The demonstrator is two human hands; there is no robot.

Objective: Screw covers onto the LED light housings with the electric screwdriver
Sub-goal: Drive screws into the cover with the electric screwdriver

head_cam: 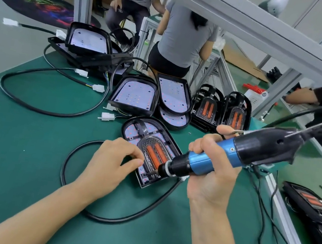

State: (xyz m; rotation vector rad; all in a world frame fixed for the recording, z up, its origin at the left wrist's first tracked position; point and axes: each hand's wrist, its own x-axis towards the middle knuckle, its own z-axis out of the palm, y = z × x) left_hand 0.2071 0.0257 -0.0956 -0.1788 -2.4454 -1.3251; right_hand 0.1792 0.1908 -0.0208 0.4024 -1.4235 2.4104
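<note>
A black LED housing [134, 127] lies on the green mat in front of me, with a black cover carrying two orange strips [154, 153] set in it. My right hand [211, 172] grips the blue and black electric screwdriver [235, 152]; its bit touches the housing's near corner. My left hand [113, 163] rests on the housing's left edge, fingers curled and pinched together near the bit. What the fingertips hold is too small to tell.
Open housings with white LED boards [135, 94] [174, 94] and two stacks of covers [221, 110] stand behind. Black cables [48, 111] loop over the mat. More finished lights [311, 204] lie at the right. People work beyond the aluminium frame [255, 27].
</note>
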